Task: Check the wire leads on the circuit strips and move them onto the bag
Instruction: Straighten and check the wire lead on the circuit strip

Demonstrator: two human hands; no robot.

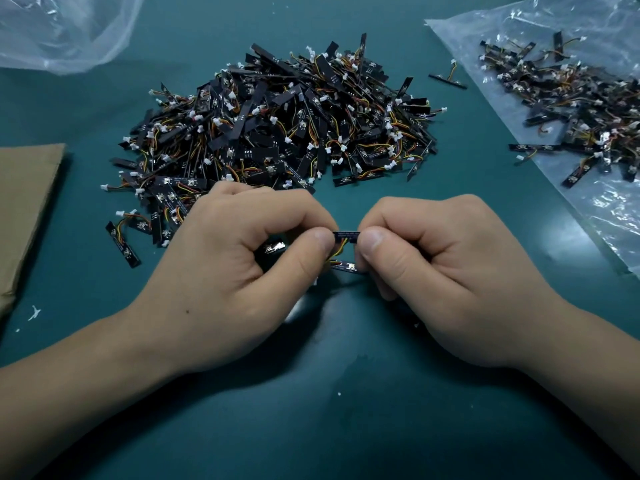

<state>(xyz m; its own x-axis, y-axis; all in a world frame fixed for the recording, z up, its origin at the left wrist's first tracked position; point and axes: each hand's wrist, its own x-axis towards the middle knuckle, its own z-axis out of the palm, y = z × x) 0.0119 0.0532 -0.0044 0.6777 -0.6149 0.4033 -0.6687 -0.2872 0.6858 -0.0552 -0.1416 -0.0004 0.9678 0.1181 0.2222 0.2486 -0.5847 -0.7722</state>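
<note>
Strips [346, 235]: 2 pinched between left hand [225, 271], right hand [450, 275]; bags [602, 216]: 2

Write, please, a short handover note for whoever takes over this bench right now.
Left hand and right hand: both pinch the held strip by its ends, wires between the thumbs.
Main pile: centre of the table, apparently unchecked.
Bag: at right, carrying the moved strips; a stray strip lies just off its edge.
Done: a small share. Left: this strip, then the main pile.
</note>
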